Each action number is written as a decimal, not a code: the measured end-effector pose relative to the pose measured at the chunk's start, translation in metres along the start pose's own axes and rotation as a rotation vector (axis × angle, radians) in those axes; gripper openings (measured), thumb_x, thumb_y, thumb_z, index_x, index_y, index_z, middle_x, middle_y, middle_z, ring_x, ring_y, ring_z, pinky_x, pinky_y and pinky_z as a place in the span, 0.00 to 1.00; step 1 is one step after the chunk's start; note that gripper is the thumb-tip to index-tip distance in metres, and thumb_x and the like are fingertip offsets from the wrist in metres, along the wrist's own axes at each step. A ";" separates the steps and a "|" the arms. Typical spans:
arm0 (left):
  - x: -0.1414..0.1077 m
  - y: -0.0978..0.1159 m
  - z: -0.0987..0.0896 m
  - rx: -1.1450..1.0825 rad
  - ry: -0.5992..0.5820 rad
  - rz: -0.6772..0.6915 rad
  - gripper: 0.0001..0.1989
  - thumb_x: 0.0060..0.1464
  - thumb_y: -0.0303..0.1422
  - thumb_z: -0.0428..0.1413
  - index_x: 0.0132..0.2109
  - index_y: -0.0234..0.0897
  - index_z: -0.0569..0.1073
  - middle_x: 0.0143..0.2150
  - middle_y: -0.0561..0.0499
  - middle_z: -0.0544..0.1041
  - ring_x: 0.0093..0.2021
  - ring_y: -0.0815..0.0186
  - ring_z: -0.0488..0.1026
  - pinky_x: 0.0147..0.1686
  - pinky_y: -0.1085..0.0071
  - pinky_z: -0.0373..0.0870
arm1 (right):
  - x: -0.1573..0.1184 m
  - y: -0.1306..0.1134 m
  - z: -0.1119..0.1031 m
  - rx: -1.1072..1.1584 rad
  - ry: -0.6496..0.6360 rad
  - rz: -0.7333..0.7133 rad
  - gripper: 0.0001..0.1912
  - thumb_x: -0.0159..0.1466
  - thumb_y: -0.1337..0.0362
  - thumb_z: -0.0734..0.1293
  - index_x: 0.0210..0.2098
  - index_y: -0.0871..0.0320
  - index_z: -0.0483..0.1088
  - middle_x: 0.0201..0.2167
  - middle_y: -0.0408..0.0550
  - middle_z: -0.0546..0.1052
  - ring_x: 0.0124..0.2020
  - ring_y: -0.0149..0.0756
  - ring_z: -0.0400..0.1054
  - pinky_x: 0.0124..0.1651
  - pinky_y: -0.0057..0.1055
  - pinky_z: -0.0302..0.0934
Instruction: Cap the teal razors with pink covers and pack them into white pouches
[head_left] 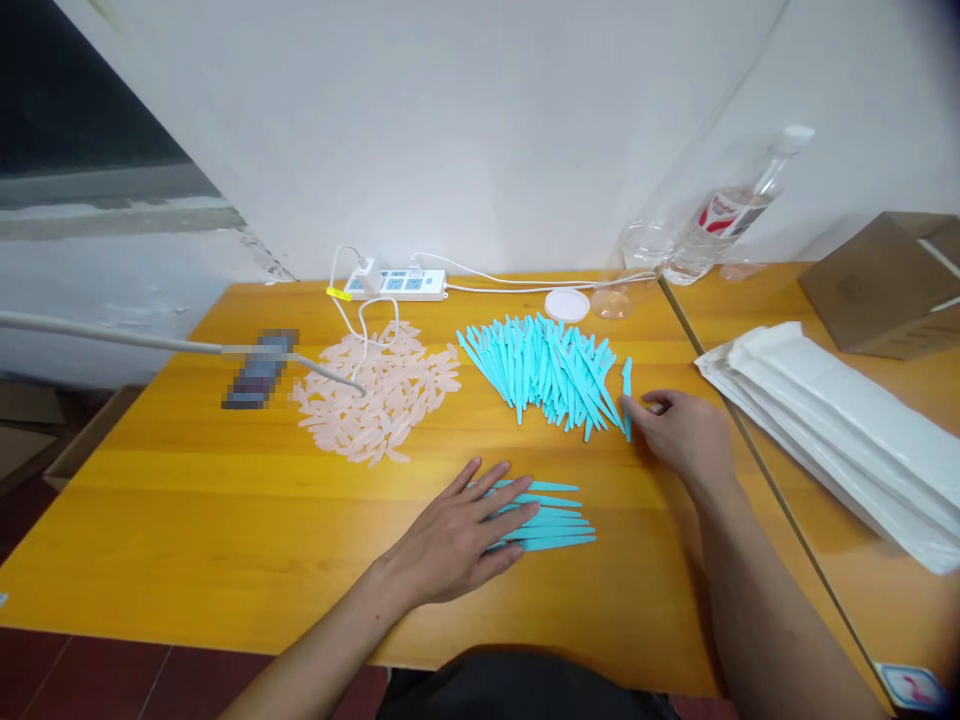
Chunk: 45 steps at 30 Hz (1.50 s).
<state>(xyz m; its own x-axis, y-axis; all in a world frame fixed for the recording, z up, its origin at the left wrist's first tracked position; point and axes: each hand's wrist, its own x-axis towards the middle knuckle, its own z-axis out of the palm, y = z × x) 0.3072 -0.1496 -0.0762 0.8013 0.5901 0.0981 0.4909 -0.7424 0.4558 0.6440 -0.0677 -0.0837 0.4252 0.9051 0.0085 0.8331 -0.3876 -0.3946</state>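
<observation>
My left hand lies flat with its fingers spread over the left ends of a small row of turquoise sticks near the table's front. My right hand pinches a single turquoise stick, which points away from me just right of a large heap of turquoise sticks. Left of that heap is a spread pile of small pale pink pieces, partly crossed by a white cable.
Along the wall stand a white power strip, a round white lid, a clear cup and a bottle. White packets and a cardboard box sit right. A blurred dark object lies left.
</observation>
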 end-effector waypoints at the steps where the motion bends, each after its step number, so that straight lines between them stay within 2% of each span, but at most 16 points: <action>1: -0.001 -0.001 -0.004 -0.008 0.019 -0.013 0.29 0.67 0.39 0.53 0.72 0.48 0.57 0.73 0.47 0.60 0.75 0.54 0.49 0.72 0.44 0.45 | 0.002 0.001 0.002 -0.012 -0.025 -0.002 0.22 0.59 0.47 0.67 0.39 0.59 0.80 0.33 0.54 0.82 0.35 0.48 0.73 0.37 0.38 0.59; 4: -0.011 -0.011 -0.021 -0.009 0.150 -0.121 0.30 0.66 0.37 0.54 0.72 0.48 0.58 0.73 0.46 0.59 0.74 0.54 0.52 0.72 0.46 0.48 | 0.005 0.004 0.004 -0.015 -0.055 -0.001 0.18 0.59 0.51 0.65 0.34 0.58 0.80 0.30 0.53 0.81 0.32 0.46 0.72 0.35 0.37 0.58; 7: -0.029 -0.029 -0.038 0.015 0.339 -0.292 0.25 0.66 0.35 0.54 0.68 0.49 0.64 0.70 0.46 0.64 0.71 0.54 0.59 0.70 0.49 0.55 | 0.008 0.007 0.001 0.001 -0.091 0.020 0.16 0.57 0.52 0.65 0.30 0.57 0.78 0.26 0.52 0.79 0.28 0.43 0.70 0.32 0.36 0.57; 10: -0.055 -0.048 -0.052 0.043 0.466 -0.443 0.20 0.66 0.34 0.54 0.64 0.49 0.71 0.64 0.46 0.71 0.65 0.55 0.68 0.65 0.53 0.64 | 0.011 0.010 -0.006 -0.010 -0.108 0.084 0.13 0.54 0.54 0.67 0.29 0.56 0.77 0.23 0.50 0.77 0.26 0.42 0.68 0.32 0.36 0.57; 12: -0.071 -0.058 -0.058 0.078 0.499 -0.505 0.17 0.65 0.35 0.55 0.59 0.47 0.75 0.58 0.46 0.76 0.58 0.57 0.73 0.61 0.57 0.69 | 0.012 0.012 -0.011 -0.010 -0.122 0.112 0.11 0.54 0.55 0.68 0.29 0.55 0.76 0.23 0.50 0.76 0.27 0.42 0.69 0.33 0.36 0.57; 15: -0.085 -0.068 -0.062 0.153 0.470 -0.523 0.13 0.65 0.36 0.55 0.54 0.46 0.78 0.50 0.47 0.78 0.51 0.58 0.75 0.54 0.60 0.72 | 0.008 0.015 -0.019 0.077 -0.107 0.079 0.11 0.57 0.55 0.68 0.30 0.56 0.75 0.26 0.52 0.78 0.29 0.42 0.70 0.35 0.37 0.58; 19: -0.080 -0.071 -0.059 0.255 0.318 -0.463 0.13 0.67 0.35 0.53 0.53 0.44 0.79 0.47 0.46 0.77 0.47 0.59 0.74 0.48 0.61 0.72 | -0.011 0.007 -0.025 0.416 -0.065 -0.080 0.12 0.59 0.53 0.69 0.35 0.55 0.72 0.31 0.49 0.78 0.31 0.39 0.71 0.37 0.35 0.63; 21: -0.071 -0.071 -0.057 0.299 0.246 -0.456 0.13 0.67 0.34 0.52 0.51 0.43 0.80 0.45 0.46 0.76 0.46 0.58 0.73 0.47 0.60 0.72 | -0.028 -0.007 -0.022 0.568 -0.156 -0.197 0.13 0.60 0.52 0.69 0.38 0.55 0.71 0.29 0.45 0.76 0.29 0.35 0.69 0.34 0.31 0.62; 25: -0.057 -0.068 -0.054 0.291 0.182 -0.452 0.12 0.67 0.34 0.51 0.46 0.39 0.80 0.44 0.44 0.77 0.45 0.57 0.73 0.47 0.59 0.71 | -0.062 -0.042 -0.005 0.606 -0.322 -0.404 0.10 0.64 0.56 0.67 0.38 0.56 0.74 0.23 0.41 0.70 0.25 0.31 0.62 0.28 0.28 0.57; 28: -0.047 -0.061 -0.051 0.141 0.189 -0.448 0.12 0.68 0.34 0.50 0.47 0.38 0.78 0.45 0.45 0.78 0.46 0.58 0.74 0.49 0.59 0.71 | -0.073 -0.058 0.008 0.575 -0.338 -0.539 0.10 0.67 0.57 0.66 0.37 0.56 0.74 0.24 0.41 0.71 0.26 0.31 0.61 0.29 0.28 0.55; 31: -0.032 -0.051 -0.045 -0.144 0.305 -0.501 0.15 0.68 0.36 0.52 0.56 0.40 0.74 0.42 0.47 0.78 0.41 0.62 0.75 0.44 0.65 0.72 | -0.074 -0.062 0.015 0.553 -0.314 -0.688 0.10 0.70 0.61 0.64 0.35 0.57 0.74 0.27 0.43 0.73 0.28 0.31 0.64 0.32 0.28 0.56; 33: -0.018 -0.046 -0.040 -0.388 0.377 -0.556 0.17 0.67 0.39 0.53 0.58 0.39 0.73 0.39 0.48 0.78 0.36 0.65 0.75 0.38 0.68 0.73 | -0.072 -0.061 0.018 0.556 -0.303 -0.749 0.08 0.70 0.64 0.63 0.35 0.57 0.73 0.29 0.44 0.74 0.31 0.32 0.67 0.34 0.28 0.58; 35: -0.004 -0.043 -0.034 -0.673 0.431 -0.622 0.17 0.65 0.42 0.55 0.54 0.37 0.75 0.35 0.49 0.79 0.33 0.66 0.76 0.36 0.69 0.74 | -0.071 -0.059 0.020 0.564 -0.293 -0.776 0.08 0.69 0.65 0.64 0.35 0.57 0.73 0.30 0.45 0.75 0.32 0.32 0.68 0.35 0.29 0.59; 38: 0.011 -0.042 -0.026 -1.033 0.523 -0.737 0.18 0.58 0.45 0.62 0.45 0.34 0.74 0.34 0.48 0.82 0.33 0.65 0.79 0.37 0.69 0.77 | -0.072 -0.055 0.023 0.590 -0.282 -0.793 0.07 0.69 0.66 0.64 0.36 0.57 0.73 0.31 0.46 0.75 0.33 0.34 0.69 0.37 0.29 0.61; 41: 0.018 -0.041 -0.020 -1.158 0.602 -0.832 0.19 0.52 0.44 0.67 0.40 0.33 0.74 0.36 0.46 0.84 0.35 0.65 0.80 0.39 0.69 0.77 | -0.074 -0.051 0.026 0.613 -0.276 -0.792 0.06 0.69 0.65 0.64 0.37 0.56 0.73 0.32 0.47 0.76 0.33 0.34 0.70 0.38 0.30 0.62; 45: 0.020 -0.036 -0.015 -1.168 0.646 -0.873 0.20 0.50 0.43 0.69 0.40 0.31 0.76 0.36 0.44 0.84 0.36 0.65 0.81 0.38 0.71 0.77 | -0.074 -0.050 0.026 0.623 -0.281 -0.790 0.06 0.69 0.65 0.65 0.37 0.56 0.73 0.32 0.46 0.76 0.34 0.34 0.70 0.37 0.29 0.63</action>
<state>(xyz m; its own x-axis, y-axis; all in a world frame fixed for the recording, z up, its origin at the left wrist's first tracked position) 0.3003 -0.1068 -0.0776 0.0047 0.9401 -0.3410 -0.0623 0.3406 0.9381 0.5616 -0.1112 -0.0886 -0.3254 0.9006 0.2882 0.4741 0.4191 -0.7743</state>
